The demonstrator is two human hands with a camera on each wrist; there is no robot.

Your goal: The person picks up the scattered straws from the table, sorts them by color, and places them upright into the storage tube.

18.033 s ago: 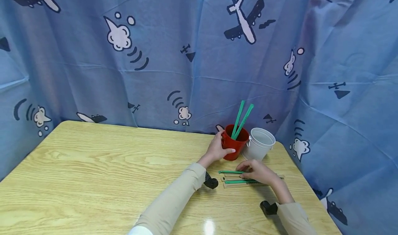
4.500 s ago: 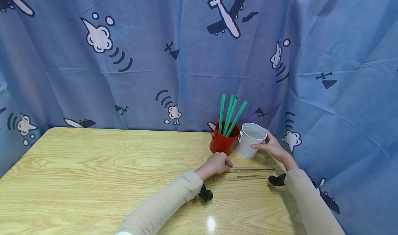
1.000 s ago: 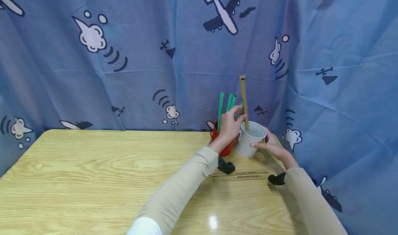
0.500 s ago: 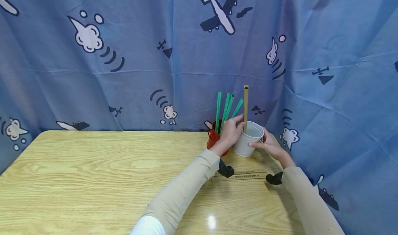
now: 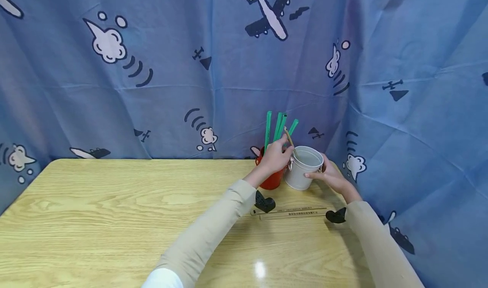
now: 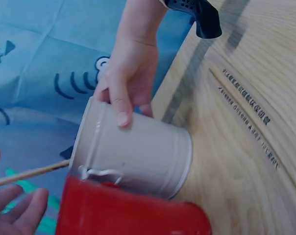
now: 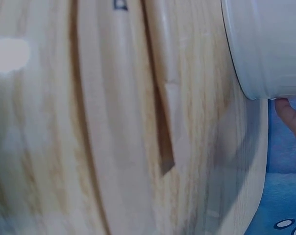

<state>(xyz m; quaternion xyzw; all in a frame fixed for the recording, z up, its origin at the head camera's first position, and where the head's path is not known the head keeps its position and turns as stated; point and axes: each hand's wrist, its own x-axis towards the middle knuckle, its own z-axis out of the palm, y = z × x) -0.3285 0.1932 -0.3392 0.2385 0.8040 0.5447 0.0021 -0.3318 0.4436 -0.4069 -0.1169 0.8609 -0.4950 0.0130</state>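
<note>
In the head view my left hand [image 5: 275, 156] is beside the rim of the white bucket [image 5: 299, 178]. A thin brown paper-wrapped stick [image 5: 290, 141] leans inside that bucket, its top tilted left towards the hand. The left wrist view shows the left fingers [image 6: 28, 215] spread loosely, with the stick [image 6: 35, 172] passing behind them. My right hand [image 5: 332, 178] grips the bucket's right side, thumb on the front and fingers round the back. Touching or nearly touching it on the left is a red bucket [image 5: 271, 181] with several green wrapped sticks [image 5: 268, 129].
Two brown wrapped sticks [image 5: 293, 214] with printed writing lie side by side on the wooden table [image 5: 133, 211], in front of the buckets. A blue patterned curtain [image 5: 164, 67] hangs behind and to the right. Black wrist-camera mounts [image 5: 264, 203] jut out beneath both wrists.
Over the last second the left hand lowered the brown stick into the white bucket, loosened its fingers and drew back left; the stick tipped left. Earlier, green sticks went from table to red bucket.
</note>
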